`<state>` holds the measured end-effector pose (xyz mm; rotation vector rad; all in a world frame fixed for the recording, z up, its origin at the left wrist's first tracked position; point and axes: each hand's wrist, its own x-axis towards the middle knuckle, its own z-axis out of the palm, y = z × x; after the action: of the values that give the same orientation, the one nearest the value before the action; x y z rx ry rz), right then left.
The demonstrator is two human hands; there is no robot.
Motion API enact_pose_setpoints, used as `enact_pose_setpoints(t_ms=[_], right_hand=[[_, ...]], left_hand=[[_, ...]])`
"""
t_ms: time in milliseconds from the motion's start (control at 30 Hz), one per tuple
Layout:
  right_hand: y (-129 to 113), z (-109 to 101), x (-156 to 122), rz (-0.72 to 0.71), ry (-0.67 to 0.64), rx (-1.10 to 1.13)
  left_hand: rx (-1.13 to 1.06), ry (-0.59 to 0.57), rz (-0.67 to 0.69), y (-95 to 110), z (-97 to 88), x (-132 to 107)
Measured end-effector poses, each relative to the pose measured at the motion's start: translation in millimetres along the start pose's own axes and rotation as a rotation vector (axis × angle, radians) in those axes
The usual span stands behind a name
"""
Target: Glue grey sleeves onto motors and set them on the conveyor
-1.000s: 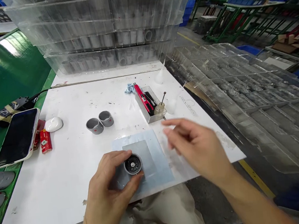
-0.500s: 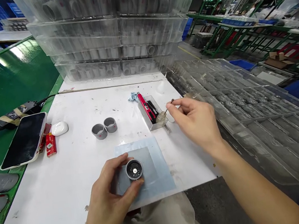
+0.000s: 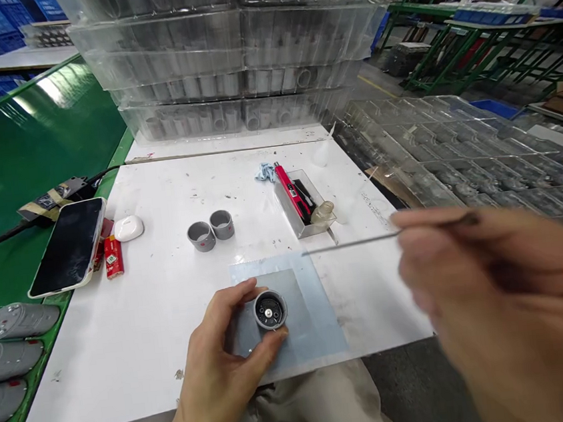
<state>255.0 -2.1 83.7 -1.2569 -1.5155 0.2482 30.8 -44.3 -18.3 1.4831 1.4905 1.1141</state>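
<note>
My left hand [image 3: 221, 361] is closed round a grey cylindrical part [image 3: 270, 311], thumb in front and fingers behind. The part's open top shows a black inside with a bright metal centre. It is held over a light-blue sheet [image 3: 324, 327] on the white table. My right hand [image 3: 505, 288], blurred and close to the camera, pinches a thin dark metal rod [image 3: 350, 243] pointing left. The rod's tip is apart from the cylinder, and its kind is unclear. Beyond the sheet sits a clear box [image 3: 290, 218] with a small glass bottle [image 3: 324, 211] and a red-handled tool [image 3: 289, 187].
Two grey rings [image 3: 202, 237] stand behind the sheet. At left lie a phone [image 3: 68, 247], a white case [image 3: 128, 228] and a red packet [image 3: 113, 257]. Several grey cylinders [image 3: 16, 321] line the left edge. Stacked clear trays [image 3: 174, 54] rise at the back; more trays [image 3: 436, 148] are at right.
My right hand has drawn back from the glass bottle, moving right and closer to the camera with the rod. My left hand still holds the cylinder. The view has shifted slightly.
</note>
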Motion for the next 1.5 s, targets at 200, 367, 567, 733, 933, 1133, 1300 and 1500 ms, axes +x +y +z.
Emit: enact_pose_setpoints(t_ms=[200,367,567,733,933,1133,1300,1500], right_hand=[[4.8,22.8,-26.2,-0.044,-0.329,0.126],[10.9,35.5,-29.6,-0.046,-0.386,0.169],[13.5,44.2,-34.5,-0.046,-0.432,0.196],[19.1,47.4,-35.0,-0.156,-0.385,0.100],[13.0,37.4,-34.8,-0.195,-0.387,0.101],[27.1,11.1,-5.5,-0.138,0.032,-0.043],[54.7,13.6,37.4,-0.102,0.216,-0.131],[73.9,25.6,53.8,-0.055,-0.096,-0.328]], left_hand=[[-0.038,0.021,-0.008,-2.8,0.0,-0.6],[-0.075,0.025,-0.037,-1.8,-0.1,-1.6],[-0.124,0.101,-0.114,5.7,3.6,-2.4],[-0.098,0.041,-0.074,1.4,0.1,-0.5],[-0.093,0.070,-0.074,-1.3,1.3,-1.6],[-0.044,0.067,-0.084,1.3,3.7,-5.8],[-0.017,0.001,-0.012,4.3,3.2,-7.9],[0.050,-0.015,0.091,5.4,2.6,-7.3]])
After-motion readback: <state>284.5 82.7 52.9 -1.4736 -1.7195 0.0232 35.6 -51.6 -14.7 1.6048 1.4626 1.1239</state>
